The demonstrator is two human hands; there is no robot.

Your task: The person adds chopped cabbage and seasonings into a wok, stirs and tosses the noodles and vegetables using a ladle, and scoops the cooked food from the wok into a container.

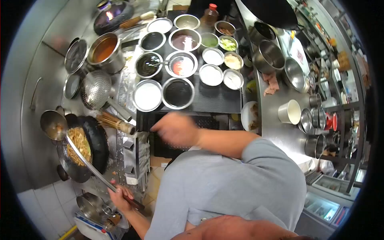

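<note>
At the lower left, my left hand (121,198) is wrapped round the handle of a long metal ladle (90,166). The ladle's bowl (54,125) is by the far edge of a dark wok (76,174), and its handle crosses over the noodles (79,146) in it. My right hand (176,129) is blurred by motion in the middle, just below the sauce bowls. One finger seems to point left; the other fingers are smeared, and I see no object in them. A bamboo brush (116,122) lies between the wok and this hand.
Metal bowls of sauces and seasonings (178,93) stand ahead on a dark rack. A perforated strainer (96,89) and a pot of reddish-brown liquid (106,50) are at the left. Beyond, a burner flame (109,16) shows. The right counter (276,120) holds a white tub (289,112) and metal pots.
</note>
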